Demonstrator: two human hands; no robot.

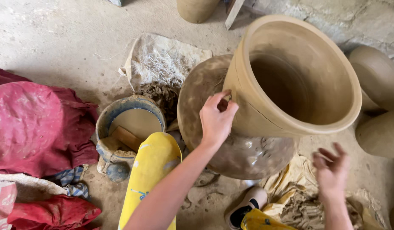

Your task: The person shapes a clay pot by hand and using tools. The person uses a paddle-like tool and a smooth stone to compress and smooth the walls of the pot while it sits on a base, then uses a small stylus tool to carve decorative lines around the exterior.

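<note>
Left hand (216,119) is pressed vs the outside of the big clay pot (290,85), fingers curled at the spot where the flared neck meets the round belly; thumb side toward the neck wall. It grips nothing loose, just flat/curled contact w/ the clay. Right hand (332,172) hangs in the air below & to the right of the pot, fingers spread wide, slightly blurred, not touching anything & holding nothing.

Pot sits center-right of view, tilted so its wide mouth faces up toward the cam. Neck is pale tan & smooth w/ a thick rim; belly is darker, mottled, shiny-wet in patches low down. It rests on the dirt floor (56,38) between the person's legs.

Left knee in yellow trousers (152,164) rises just left of the forearm. 1 shoe (248,204), white w/ dark opening, shows under the pot's belly.

Left of the knee: a blue-rimmed bucket (131,123) filled w/ tan slip, a flat wooden piece leaning inside. A small dark ball (118,171) lies just below it. Behind the bucket, a frayed sack (163,59) lies flat on the floor. Red cloth (35,127) is heaped at far left. Crumpled tan sacking (299,200) lies under the right hand. More unfired pots (378,76) stand at the right edge, 1 more at top center.
</note>
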